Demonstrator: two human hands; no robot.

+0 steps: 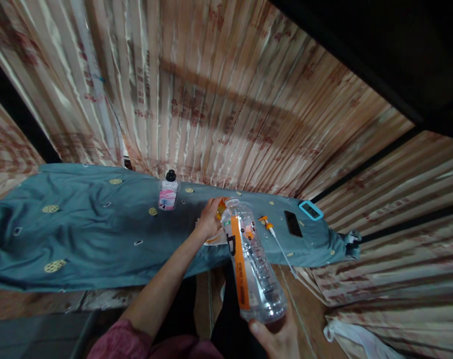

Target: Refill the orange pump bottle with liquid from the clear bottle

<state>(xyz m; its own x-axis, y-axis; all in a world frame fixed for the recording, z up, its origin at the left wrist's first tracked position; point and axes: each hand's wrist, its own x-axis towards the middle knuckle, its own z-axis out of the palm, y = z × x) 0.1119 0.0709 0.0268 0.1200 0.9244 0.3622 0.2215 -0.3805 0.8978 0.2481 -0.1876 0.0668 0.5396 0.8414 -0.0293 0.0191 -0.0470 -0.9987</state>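
Observation:
A large clear plastic bottle with an orange label slants away from me, its uncapped mouth at the far end. Around its base are the fingers of my right hand. My left hand is closed beside the bottle's neck, at an orange and yellow object mostly hidden by the hand and bottle. Something white and orange shows below that hand, and I cannot tell whether it is one piece with the object. To the right, an orange pump top with a long pale tube lies on the cloth.
A teal patterned cloth covers the long narrow surface. A small clear bottle with a black cap and pink label stands at the back left. A dark phone and a blue-framed digital clock lie right. Pleated curtains hang behind.

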